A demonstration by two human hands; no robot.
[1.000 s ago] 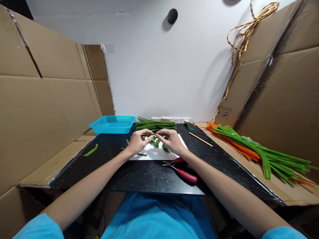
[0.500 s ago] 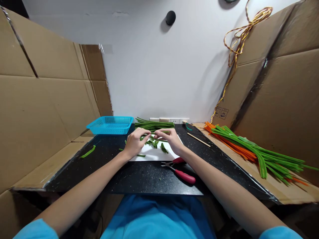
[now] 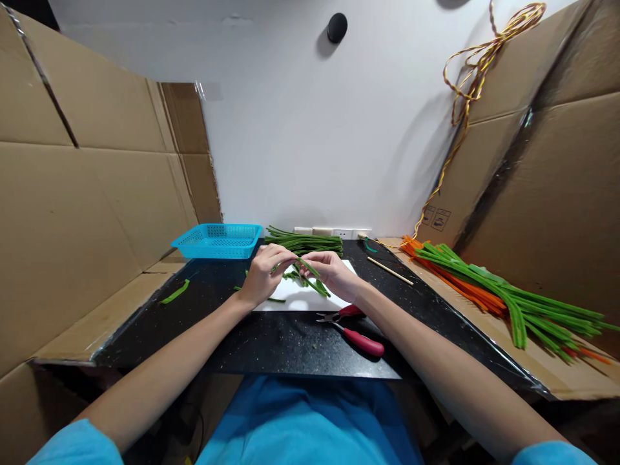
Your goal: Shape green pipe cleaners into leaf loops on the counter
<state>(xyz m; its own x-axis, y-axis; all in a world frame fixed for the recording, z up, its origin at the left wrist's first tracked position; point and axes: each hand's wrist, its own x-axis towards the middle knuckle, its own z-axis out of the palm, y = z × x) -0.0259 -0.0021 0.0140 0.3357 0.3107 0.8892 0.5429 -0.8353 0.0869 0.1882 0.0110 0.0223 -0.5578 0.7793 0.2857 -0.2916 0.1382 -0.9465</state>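
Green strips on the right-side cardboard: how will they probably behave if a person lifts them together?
The green strips are probably flexible, since one curves away from the others. They may spread apart, as their near ends fan out. Orange strips overlapping them could shift too.

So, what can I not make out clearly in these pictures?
In the head view:
Green pipe cleaner: left end hidden by the left hand.
Red-handled nippers: farther handle partly hidden by the right forearm.
Printed symbols: too small to read.
Dark object: cut off by the top edge.
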